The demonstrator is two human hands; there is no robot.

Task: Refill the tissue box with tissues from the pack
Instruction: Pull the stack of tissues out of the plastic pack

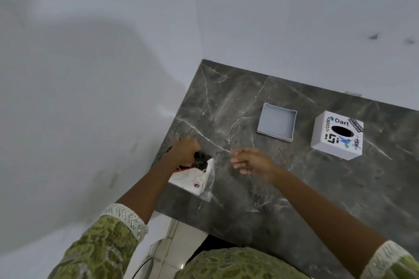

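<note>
A white tissue pack (pixel 195 179) in clear plastic wrap lies at the table's left edge. My left hand (pixel 184 149) grips its far end, where the wrap looks dark and bunched. My right hand (pixel 251 163) hovers just right of the pack, fingers loosely curled and holding nothing. The white cube tissue box (pixel 337 135), covered in stickers, stands at the far right with its oval slot facing up. Its shallow square base (pixel 277 124) lies separately to the left of the box, hollow side up.
The dark marble table (pixel 283 188) meets white walls at the back and left. Its left edge runs just beside the pack. Below the near edge are a white tiled floor and a cable (pixel 145 265).
</note>
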